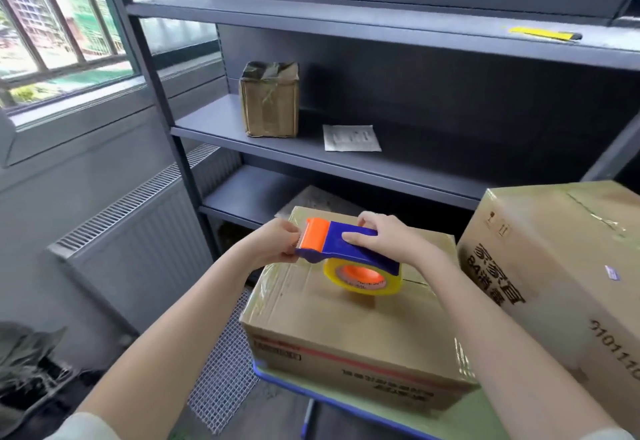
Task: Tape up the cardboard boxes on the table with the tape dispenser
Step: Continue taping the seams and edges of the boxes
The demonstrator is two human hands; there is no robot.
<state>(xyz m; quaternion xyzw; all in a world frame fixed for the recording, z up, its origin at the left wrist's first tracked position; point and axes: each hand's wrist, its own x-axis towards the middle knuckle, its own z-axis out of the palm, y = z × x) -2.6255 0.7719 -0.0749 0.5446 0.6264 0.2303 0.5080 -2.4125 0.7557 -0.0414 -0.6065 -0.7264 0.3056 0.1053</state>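
Two bare hands hold a blue plastic tape dispenser [360, 256] with an orange front guard just above the low brown cardboard box [329, 322]. Its roll of clear yellowish tape [367, 292] hangs close over the box's top; I cannot tell whether it touches. The left hand [277, 242] pinches the orange end, fingers curled round it. The right hand [384, 235] wraps the blue handle, thumb flat along its side. A taller printed cardboard box [554, 266] stands just right of the low box, both on the green, blue-edged table [450, 419]. The dispenser looks light and rigid, best gripped by the blue handle, clear of the toothed cutter at the orange end. The tape is likely thin and clingy. The low box's glossy taped edges look slippery, its walls stiff.
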